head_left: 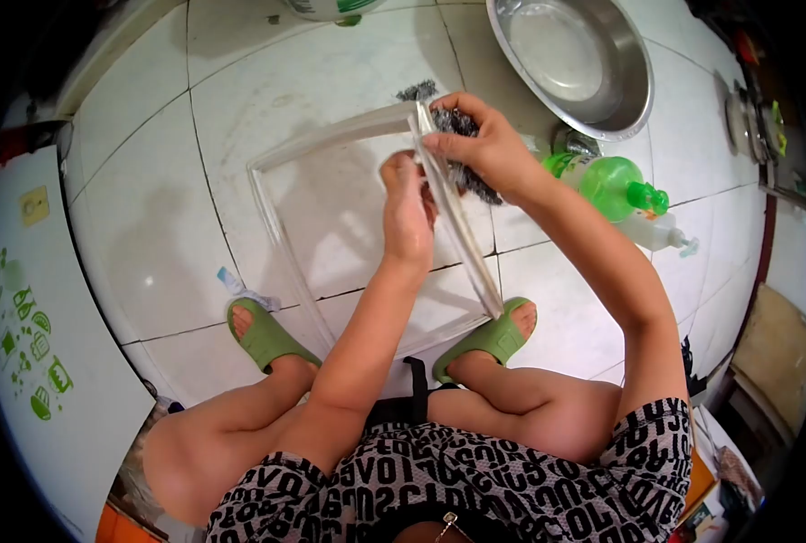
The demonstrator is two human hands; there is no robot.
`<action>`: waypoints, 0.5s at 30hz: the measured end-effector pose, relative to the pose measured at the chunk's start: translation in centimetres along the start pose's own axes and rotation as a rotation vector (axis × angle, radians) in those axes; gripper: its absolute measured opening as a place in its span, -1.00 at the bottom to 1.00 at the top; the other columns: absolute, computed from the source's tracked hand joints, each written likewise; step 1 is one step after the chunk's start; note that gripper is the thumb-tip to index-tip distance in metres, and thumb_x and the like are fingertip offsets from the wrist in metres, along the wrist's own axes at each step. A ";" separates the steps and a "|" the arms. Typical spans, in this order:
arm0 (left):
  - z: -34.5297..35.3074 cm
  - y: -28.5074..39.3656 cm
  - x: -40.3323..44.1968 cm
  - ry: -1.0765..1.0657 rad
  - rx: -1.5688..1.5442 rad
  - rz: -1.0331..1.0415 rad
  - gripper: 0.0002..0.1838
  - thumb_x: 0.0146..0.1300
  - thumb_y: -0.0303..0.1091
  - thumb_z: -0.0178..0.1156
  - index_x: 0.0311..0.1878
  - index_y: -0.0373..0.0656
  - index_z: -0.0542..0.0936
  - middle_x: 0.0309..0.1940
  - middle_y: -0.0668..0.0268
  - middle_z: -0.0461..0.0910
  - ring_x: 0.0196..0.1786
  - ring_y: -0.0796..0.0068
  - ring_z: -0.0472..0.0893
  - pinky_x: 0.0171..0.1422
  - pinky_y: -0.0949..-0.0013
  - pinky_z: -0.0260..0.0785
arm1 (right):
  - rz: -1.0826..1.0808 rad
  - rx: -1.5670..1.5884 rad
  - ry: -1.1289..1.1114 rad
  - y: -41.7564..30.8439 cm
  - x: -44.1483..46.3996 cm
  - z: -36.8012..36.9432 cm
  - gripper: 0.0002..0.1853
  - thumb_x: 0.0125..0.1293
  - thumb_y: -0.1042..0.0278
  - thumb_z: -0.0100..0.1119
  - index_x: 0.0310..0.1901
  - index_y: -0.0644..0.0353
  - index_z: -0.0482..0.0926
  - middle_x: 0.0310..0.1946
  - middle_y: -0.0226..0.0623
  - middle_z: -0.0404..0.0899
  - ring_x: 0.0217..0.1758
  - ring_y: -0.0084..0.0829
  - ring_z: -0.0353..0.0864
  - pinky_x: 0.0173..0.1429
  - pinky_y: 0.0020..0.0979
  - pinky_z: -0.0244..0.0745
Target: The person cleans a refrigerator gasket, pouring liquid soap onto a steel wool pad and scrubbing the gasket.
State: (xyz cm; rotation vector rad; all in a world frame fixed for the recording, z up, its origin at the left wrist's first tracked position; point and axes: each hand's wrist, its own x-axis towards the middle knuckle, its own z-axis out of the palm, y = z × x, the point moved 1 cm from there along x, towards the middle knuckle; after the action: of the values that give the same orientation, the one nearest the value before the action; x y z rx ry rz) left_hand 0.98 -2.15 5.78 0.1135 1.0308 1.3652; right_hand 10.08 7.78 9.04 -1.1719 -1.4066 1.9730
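Observation:
A clear rectangular panel or shallow tray with a pale rim is held tilted above the tiled floor, between the feet. My right hand grips its upper right corner, thumb on the near side. Dark, curly scouring mesh shows under that hand, on the outer side of the rim. My left hand is at the inner side of the same edge, its fingers curled and partly hidden; what they hold, if anything, is too small to tell.
A metal basin stands at the upper right. Green bottle and clear pump bottle lie below it. Green slippers are on the feet. A white panel with green prints stands left; a crumpled wrapper lies nearby.

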 end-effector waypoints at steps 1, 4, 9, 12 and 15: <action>0.0 0.7 0.1 0.097 -0.079 0.090 -0.52 0.50 0.02 -0.26 0.20 -0.17 0.31 -0.06 0.24 0.48 -0.07 0.37 0.52 0.06 0.27 0.41 | -0.066 -0.142 0.013 -0.1 -0.2 0.5 -0.60 0.17 0.34 0.31 0.00 0.31 0.47 -0.34 -0.30 0.59 -0.38 -0.54 0.52 -0.24 -0.47 0.47; -0.4 1.5 1.0 0.170 0.109 0.230 -0.60 0.51 0.00 -0.23 0.09 -0.13 0.30 -0.10 0.28 0.44 -0.05 0.45 0.47 0.04 0.28 0.39 | -0.059 -0.472 0.135 -0.6 -1.8 2.4 -0.65 0.13 0.32 0.26 -0.07 0.26 0.50 -0.39 -0.15 0.59 -0.43 -0.35 0.54 -0.27 -0.37 0.44; 0.6 3.4 1.0 0.257 0.106 0.113 -0.69 0.51 -0.04 -0.20 -0.08 -0.10 0.30 -0.23 0.37 0.35 -0.18 0.56 0.37 -0.08 0.41 0.34 | -0.151 -0.449 0.163 0.9 -3.6 3.4 -0.69 0.14 0.33 0.22 -0.08 0.23 0.50 -0.30 -0.06 0.52 -0.33 -0.16 0.51 -0.23 -0.25 0.42; -0.6 2.8 2.0 0.209 -0.106 0.203 -0.71 0.50 -0.05 -0.17 -0.14 -0.07 0.34 -0.27 0.41 0.35 -0.23 0.61 0.37 -0.14 0.41 0.35 | -0.568 -0.809 0.201 0.3 -6.1 4.4 -0.76 0.16 0.38 0.16 -0.12 0.14 0.48 -0.24 -0.09 0.39 -0.14 -0.04 0.39 -0.22 -0.14 0.38; -0.4 2.2 1.0 0.162 -0.167 0.127 -0.78 0.49 -0.13 -0.14 -0.15 -0.06 0.37 -0.27 0.43 0.36 -0.23 0.62 0.38 -0.12 0.42 0.35 | -0.568 -0.945 0.202 0.5 -5.5 5.2 -0.81 0.15 0.39 0.16 -0.18 0.13 0.48 -0.26 -0.11 0.38 -0.14 -0.05 0.40 -0.23 -0.15 0.39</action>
State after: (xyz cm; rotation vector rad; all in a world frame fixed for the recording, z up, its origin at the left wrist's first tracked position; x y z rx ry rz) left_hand -1.09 -0.89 6.39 -0.0584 1.0532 1.5905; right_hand 8.75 0.65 11.34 -1.0690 -2.3115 0.7560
